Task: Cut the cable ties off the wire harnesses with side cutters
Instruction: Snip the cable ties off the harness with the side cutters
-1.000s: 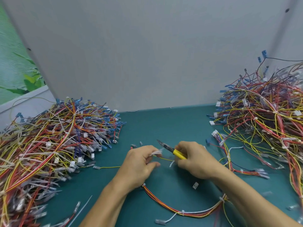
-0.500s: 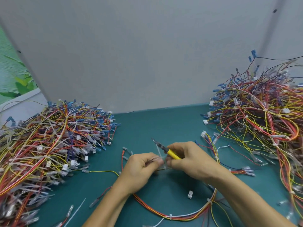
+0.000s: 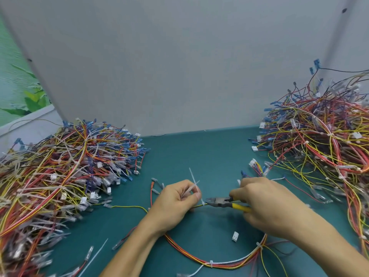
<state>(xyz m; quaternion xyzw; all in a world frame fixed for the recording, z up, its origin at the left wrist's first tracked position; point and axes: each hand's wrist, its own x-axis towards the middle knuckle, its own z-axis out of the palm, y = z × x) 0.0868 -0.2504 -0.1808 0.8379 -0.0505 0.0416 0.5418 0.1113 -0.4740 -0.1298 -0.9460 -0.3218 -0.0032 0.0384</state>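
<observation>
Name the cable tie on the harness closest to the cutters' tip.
The white tie on the single yellow wire, just beside the left hand; the others sit on the thick bundle below.

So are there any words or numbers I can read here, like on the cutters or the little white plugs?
No text here can be read.
On the cutters: no mark shows on the head or the yellow handles.
On the loose white plug: dark specks, too blurred to tell whether they are letters.
On the grey wall: nothing written.
</observation>
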